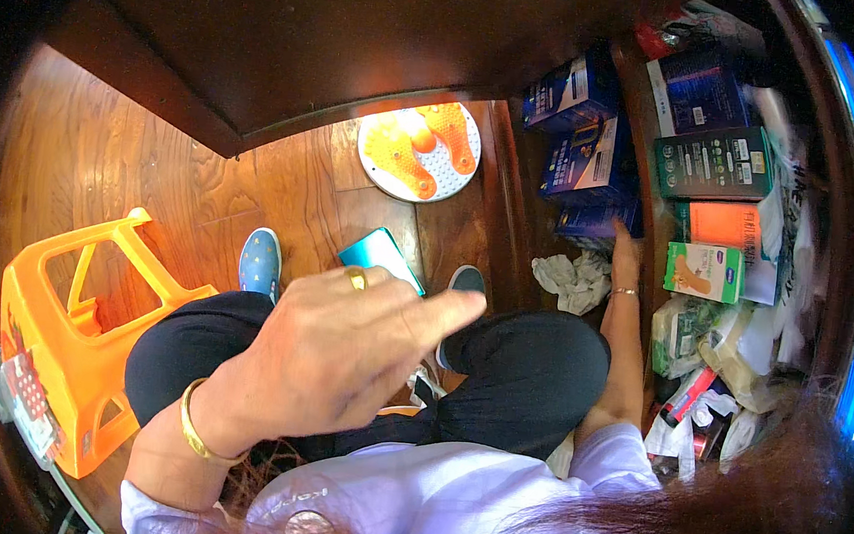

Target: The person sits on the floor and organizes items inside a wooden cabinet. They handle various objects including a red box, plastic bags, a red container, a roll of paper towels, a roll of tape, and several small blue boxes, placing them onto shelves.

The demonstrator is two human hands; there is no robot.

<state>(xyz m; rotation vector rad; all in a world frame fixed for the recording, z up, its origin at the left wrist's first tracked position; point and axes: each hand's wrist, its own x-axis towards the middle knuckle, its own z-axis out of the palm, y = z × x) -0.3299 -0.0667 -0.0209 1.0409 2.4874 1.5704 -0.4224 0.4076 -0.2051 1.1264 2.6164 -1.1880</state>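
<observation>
My left hand (349, 344), with a gold ring and bangle, hovers above my lap, its back towards the camera. One digit points to the right; the palm side is hidden, so whether it holds anything cannot be told. Down at the right, my right hand (624, 252) reaches into the low cabinet, seen edge-on against the lowest dark blue box (589, 218). Its grip on that box is unclear. Two more blue boxes (590, 159) stand behind it. Crumpled white paper or plastic (576, 279) lies left of my right wrist.
A shelf at right holds a dark green box (713, 163), a green-and-white bandage box (703, 272) and plastic packets (681, 336). A dark wooden panel (340, 34) overhangs the floor. An orange plastic toy frame (58, 268), a teal flat object (383, 256) and a round foot-massage disc (419, 151) lie around.
</observation>
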